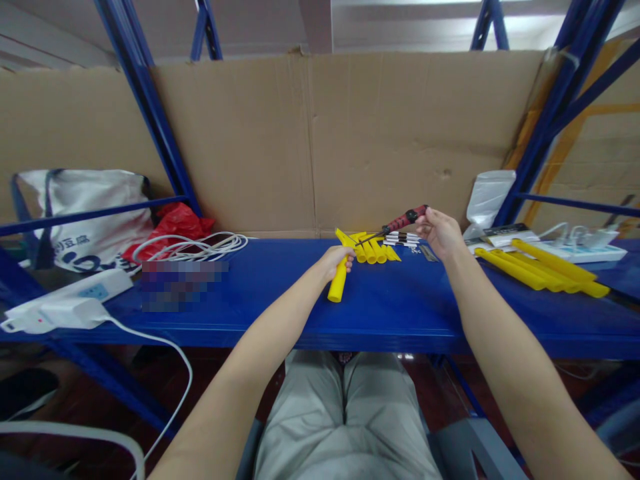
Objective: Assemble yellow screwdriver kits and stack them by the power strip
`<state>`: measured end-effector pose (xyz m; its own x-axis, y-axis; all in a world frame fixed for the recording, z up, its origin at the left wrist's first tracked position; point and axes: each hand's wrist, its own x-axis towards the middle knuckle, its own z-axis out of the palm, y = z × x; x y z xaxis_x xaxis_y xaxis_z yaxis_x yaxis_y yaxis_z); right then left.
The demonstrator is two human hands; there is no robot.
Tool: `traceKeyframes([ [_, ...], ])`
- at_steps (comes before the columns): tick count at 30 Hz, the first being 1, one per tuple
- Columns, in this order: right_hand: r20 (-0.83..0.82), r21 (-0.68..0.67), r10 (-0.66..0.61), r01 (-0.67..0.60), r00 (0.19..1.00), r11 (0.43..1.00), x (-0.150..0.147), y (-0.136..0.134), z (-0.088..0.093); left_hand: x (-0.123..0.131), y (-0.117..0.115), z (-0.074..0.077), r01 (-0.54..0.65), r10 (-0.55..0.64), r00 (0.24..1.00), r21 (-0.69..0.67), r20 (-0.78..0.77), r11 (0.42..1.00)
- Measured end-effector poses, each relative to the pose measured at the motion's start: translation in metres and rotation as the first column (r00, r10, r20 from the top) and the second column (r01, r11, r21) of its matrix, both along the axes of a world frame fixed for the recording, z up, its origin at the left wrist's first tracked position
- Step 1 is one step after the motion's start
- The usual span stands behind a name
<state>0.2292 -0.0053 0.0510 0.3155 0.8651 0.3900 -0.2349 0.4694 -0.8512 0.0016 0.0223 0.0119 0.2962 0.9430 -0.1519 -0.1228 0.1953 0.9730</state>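
Note:
My left hand point(340, 262) is wrapped round a yellow tube point(337, 287), which stands tilted over the blue table, its lower end toward me. My right hand point(440, 232) grips the end of a screwdriver point(400, 223) with a dark red and black handle. Its thin shaft points down and left, and the tip reaches the tube near my left fingers; whether it touches is too small to tell. Just behind lie several short yellow tubes point(373, 252). Small white-and-black strips point(403, 237) and a small metal piece point(429, 253) rest between these tubes and my right hand.
Several long yellow tubes point(540, 270) lie at the right, near a white power strip point(580, 251). On the left are another power strip point(75, 300), coiled white cable point(215, 248), a red plastic bag point(183, 223) and a white cloth bag point(95, 213). Cardboard point(240, 147) stands behind.

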Motion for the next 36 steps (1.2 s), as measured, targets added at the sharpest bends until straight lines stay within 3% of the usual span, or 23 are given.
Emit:
traceKeyframes([
  [4, -0.014, 0.081, -0.062, 0.063, 0.998, 0.995, 0.004, 0.004, -0.002, -0.001, -0.006, 0.005, 0.039, -0.040, 0.999, 0.037, 0.033, 0.999],
  [12, -0.075, 0.058, -0.136, 0.141, 0.988, 0.988, 0.008, 0.009, -0.001, 0.000, -0.007, 0.005, 0.028, -0.037, 0.995, 0.089, 0.095, 0.996],
  [19, -0.080, 0.002, -0.076, 0.077, 0.994, 0.997, 0.000, -0.004, 0.005, 0.001, -0.006, 0.003, 0.005, -0.017, 0.994, 0.106, 0.111, 0.994],
  [24, -0.010, 0.049, -0.021, 0.021, 1.000, 0.999, 0.000, -0.003, 0.004, 0.002, -0.008, 0.003, -0.011, 0.000, 0.993, 0.094, 0.114, 0.995],
  [29, -0.003, 0.108, -0.074, 0.074, 0.997, 0.991, 0.002, 0.002, 0.000, 0.002, -0.007, 0.003, -0.008, -0.002, 0.992, 0.086, 0.125, 0.996],
  [36, -0.059, 0.071, -0.085, 0.089, 0.995, 0.993, 0.000, 0.002, 0.000, 0.001, -0.004, 0.001, 0.014, -0.027, 0.989, 0.087, 0.148, 0.996],
])
